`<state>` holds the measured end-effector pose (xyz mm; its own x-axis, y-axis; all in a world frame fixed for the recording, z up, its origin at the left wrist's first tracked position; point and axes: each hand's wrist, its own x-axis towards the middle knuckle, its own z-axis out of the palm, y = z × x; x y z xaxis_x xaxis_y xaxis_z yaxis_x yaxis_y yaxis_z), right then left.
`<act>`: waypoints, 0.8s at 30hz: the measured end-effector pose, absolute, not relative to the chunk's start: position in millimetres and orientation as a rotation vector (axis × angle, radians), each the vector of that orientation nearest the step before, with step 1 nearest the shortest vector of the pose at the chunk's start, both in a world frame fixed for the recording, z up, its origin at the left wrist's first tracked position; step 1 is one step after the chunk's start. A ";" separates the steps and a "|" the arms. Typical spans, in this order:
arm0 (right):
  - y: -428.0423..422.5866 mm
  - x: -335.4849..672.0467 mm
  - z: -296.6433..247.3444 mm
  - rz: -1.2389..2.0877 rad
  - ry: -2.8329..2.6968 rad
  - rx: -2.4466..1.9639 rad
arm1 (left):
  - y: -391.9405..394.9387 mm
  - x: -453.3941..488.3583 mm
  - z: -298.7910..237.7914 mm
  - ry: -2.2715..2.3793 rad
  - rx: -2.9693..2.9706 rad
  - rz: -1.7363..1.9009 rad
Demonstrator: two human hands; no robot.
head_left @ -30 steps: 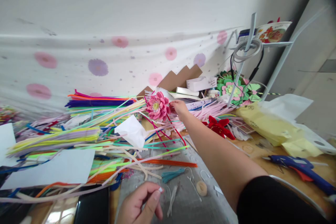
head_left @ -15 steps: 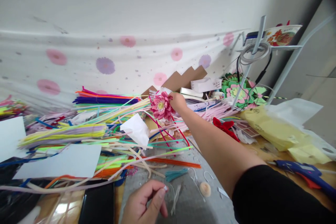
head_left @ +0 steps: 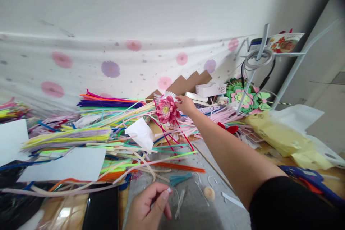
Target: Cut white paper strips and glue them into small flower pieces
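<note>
My right hand (head_left: 187,105) is stretched far out over the table, thumb and fingers slightly apart. Just left of its fingertips rests a pink layered flower (head_left: 167,110) with a pale yellow centre, on top of the pipe cleaners. My left hand (head_left: 152,206) is low in the middle, thumb and forefinger pinched, with a small white piece (head_left: 169,189) at their tips whose kind I cannot make out. Beside that hand lie thin white strands (head_left: 180,203), a teal bundle (head_left: 180,179) and a round beige roll (head_left: 209,193) on the grey mat (head_left: 199,215).
Heaps of coloured pipe cleaners (head_left: 67,137) and white paper sheets (head_left: 64,165) cover the left side. At right are a blue glue gun (head_left: 304,176), a yellow plastic bag (head_left: 280,136) and a metal rack (head_left: 250,79) with a paper bowl (head_left: 286,43). Green-and-pink flowers (head_left: 241,95) stand behind.
My right hand's fingers have come off the pink flower and drawn slightly right, leaving it on the pile. A thin stick beneath my right arm shows more now. My left hand stays pinched.
</note>
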<state>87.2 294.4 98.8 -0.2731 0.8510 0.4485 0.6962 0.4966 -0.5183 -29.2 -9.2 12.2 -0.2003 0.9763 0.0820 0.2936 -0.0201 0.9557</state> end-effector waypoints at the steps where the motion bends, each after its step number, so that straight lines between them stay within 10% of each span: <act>1: 288.9 93.3 100.2 0.293 -2.013 -1.264 | -9.0 -29.3 12.6 1.567 1.360 1.265; 24: -19.8 195.5 -3.8 0.988 -1.606 -0.927 | -17.6 -9.9 11.2 1.378 1.425 1.380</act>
